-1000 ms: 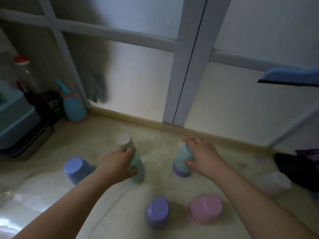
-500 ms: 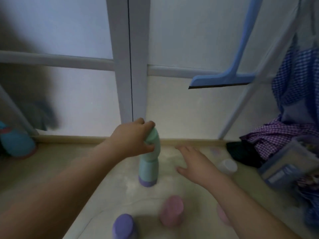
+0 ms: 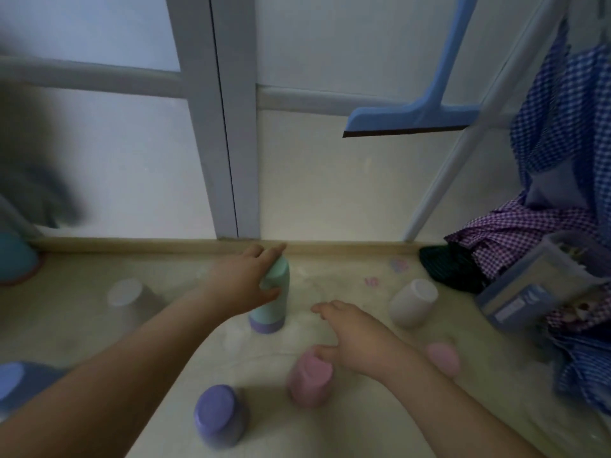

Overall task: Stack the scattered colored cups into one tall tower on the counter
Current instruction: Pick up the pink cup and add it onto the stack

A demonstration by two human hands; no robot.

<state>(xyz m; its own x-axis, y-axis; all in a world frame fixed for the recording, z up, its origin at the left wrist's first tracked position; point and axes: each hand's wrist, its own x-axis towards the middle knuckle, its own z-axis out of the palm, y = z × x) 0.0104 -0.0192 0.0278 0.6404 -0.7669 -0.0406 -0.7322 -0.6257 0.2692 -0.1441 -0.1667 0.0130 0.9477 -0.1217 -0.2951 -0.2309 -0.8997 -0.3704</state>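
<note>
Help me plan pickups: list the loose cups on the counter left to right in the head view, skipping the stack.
Blue cup → white cup → purple cup → pink cup → white cup → pink cup.

A pale, glossy worktop [image 3: 330, 282] is bounded at its far edge by a beige strip [image 3: 165, 245]. Behind it, frosted panels [image 3: 132, 166] are framed by grey-white bars [image 3: 231, 127]. Dim, soft light is seen through them. Checked cloth [image 3: 562, 127] is heaped at the right edge.
</note>
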